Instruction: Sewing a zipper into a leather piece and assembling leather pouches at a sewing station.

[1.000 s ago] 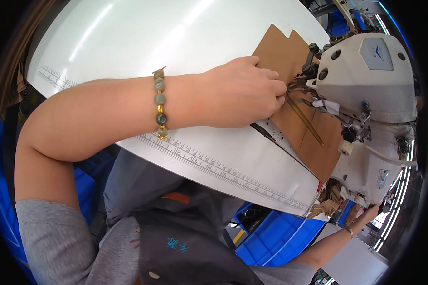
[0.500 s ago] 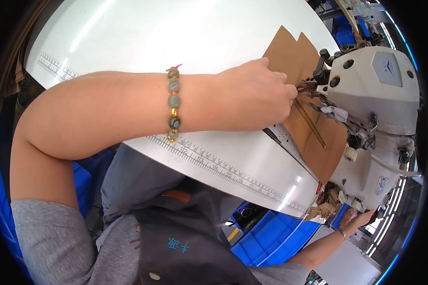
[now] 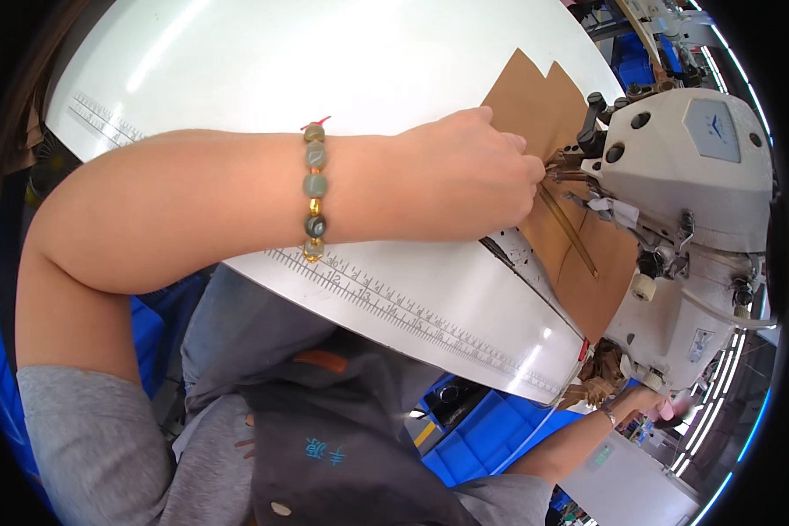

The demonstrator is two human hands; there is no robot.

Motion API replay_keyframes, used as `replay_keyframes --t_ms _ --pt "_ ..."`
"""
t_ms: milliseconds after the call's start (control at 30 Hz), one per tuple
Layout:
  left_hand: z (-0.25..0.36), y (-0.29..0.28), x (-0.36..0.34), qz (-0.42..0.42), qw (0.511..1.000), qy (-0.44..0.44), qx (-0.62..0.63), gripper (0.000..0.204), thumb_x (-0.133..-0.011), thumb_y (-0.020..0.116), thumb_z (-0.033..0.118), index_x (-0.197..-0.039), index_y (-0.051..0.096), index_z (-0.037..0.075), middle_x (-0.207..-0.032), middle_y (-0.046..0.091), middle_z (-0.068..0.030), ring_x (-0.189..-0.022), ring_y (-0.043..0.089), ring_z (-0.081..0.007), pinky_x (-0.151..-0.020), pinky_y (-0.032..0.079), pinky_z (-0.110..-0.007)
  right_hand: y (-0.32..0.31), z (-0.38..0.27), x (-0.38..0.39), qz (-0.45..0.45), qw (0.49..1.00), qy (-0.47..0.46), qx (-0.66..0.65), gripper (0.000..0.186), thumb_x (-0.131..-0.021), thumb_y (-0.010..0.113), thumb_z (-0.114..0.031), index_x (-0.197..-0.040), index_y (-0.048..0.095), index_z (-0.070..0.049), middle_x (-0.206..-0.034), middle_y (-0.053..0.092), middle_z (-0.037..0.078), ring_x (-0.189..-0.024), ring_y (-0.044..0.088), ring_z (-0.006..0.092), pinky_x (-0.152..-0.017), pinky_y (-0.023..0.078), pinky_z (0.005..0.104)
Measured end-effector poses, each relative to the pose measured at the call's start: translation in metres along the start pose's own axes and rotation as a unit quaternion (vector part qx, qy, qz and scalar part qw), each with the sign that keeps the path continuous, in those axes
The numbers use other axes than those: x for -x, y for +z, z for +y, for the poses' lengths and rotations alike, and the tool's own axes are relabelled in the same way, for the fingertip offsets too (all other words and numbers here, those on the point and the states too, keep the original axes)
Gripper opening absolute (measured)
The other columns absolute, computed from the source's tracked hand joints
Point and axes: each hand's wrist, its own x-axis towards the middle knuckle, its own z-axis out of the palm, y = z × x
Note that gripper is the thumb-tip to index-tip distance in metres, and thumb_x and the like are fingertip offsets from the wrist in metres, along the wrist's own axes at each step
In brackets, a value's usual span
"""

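My left hand (image 3: 486, 175), with a beaded bracelet (image 3: 315, 186) at its wrist, rests on a flat brown panel (image 3: 600, 294), leather-like in look. The fingers are curled together close to the needle area of a white sewing machine (image 3: 693, 175); their tips are mostly hidden. From beneath them a narrow brass-coloured strip (image 3: 574, 237) runs along the panel; I cannot tell what it is. My right hand (image 3: 642, 401) is beyond the lower part of the machine, beside a round fitting (image 3: 650, 377), its fingers hidden or too small to make out.
The white table (image 3: 324, 61) carries a printed ruler (image 3: 394, 311) along its near edge. Brown scraps (image 3: 596, 377) bunch up at its right corner. Under that corner is a blue bin (image 3: 482, 438). A dark apron (image 3: 342, 438) covers my lap.
My right hand and forearm have shifted leftward, slightly closer to the table's corner. The left hand and the brown panel stay almost in the same place.
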Motion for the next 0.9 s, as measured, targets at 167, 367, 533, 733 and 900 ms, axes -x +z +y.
replay_keyframes --t_ms 167,367,533,733,900 --pt "0.000 0.000 0.000 0.007 1.000 0.007 -0.002 0.038 -0.090 0.063 0.012 -0.126 0.070 0.004 -0.125 0.068 -0.0038 -0.126 0.060 -0.0192 -0.098 0.049 -0.035 -0.010 -0.057 0.025 0.050 0.996 0.079 -0.013 0.042 -0.108 0.047 -0.025 -0.126 0.064 0.008 -0.122 0.071 0.020 -0.107 0.069 0.0296 -0.092 0.056 0.0418" --pt "0.002 -0.004 -0.001 0.035 0.999 0.008 -0.018 0.040 -0.091 0.067 0.018 -0.130 0.068 0.007 -0.136 0.065 -0.0066 -0.133 0.059 -0.0245 -0.103 0.049 -0.039 -0.034 -0.201 0.121 0.083 0.966 -0.152 -0.194 0.029 -0.106 0.050 -0.014 -0.110 0.070 0.008 -0.112 0.073 0.021 -0.100 0.070 0.0286 -0.088 0.057 0.0389" --pt "0.008 -0.015 -0.003 0.023 1.000 0.020 0.005 0.043 -0.092 0.073 0.026 -0.130 0.069 0.005 -0.137 0.066 -0.0084 -0.132 0.060 -0.0289 -0.105 0.050 -0.044 -0.010 -0.333 0.203 -0.330 0.827 -0.414 -0.186 0.011 -0.084 0.079 -0.012 -0.092 0.073 -0.006 -0.108 0.074 0.008 -0.098 0.070 0.0319 -0.086 0.056 0.0416" --pt "0.010 -0.016 -0.011 0.034 0.999 -0.010 0.025 0.043 -0.089 0.078 0.028 -0.125 0.072 0.004 -0.129 0.070 -0.0107 -0.126 0.064 -0.0324 -0.105 0.050 -0.044 0.028 -0.403 0.236 -0.411 0.770 -0.444 -0.202 0.024 -0.086 0.077 -0.027 -0.096 0.073 -0.005 -0.108 0.070 0.006 -0.100 0.067 0.0266 -0.085 0.055 0.0398" --pt "0.013 -0.017 -0.012 0.013 0.999 -0.030 0.034 0.042 -0.089 0.077 0.029 -0.124 0.072 0.006 -0.130 0.069 -0.0093 -0.128 0.063 -0.0305 -0.104 0.050 -0.049 0.037 -0.399 0.249 -0.334 0.791 -0.462 -0.224 0.030 -0.083 0.078 -0.030 -0.099 0.073 -0.005 -0.109 0.070 0.006 -0.106 0.065 0.0232 -0.089 0.052 0.0372"
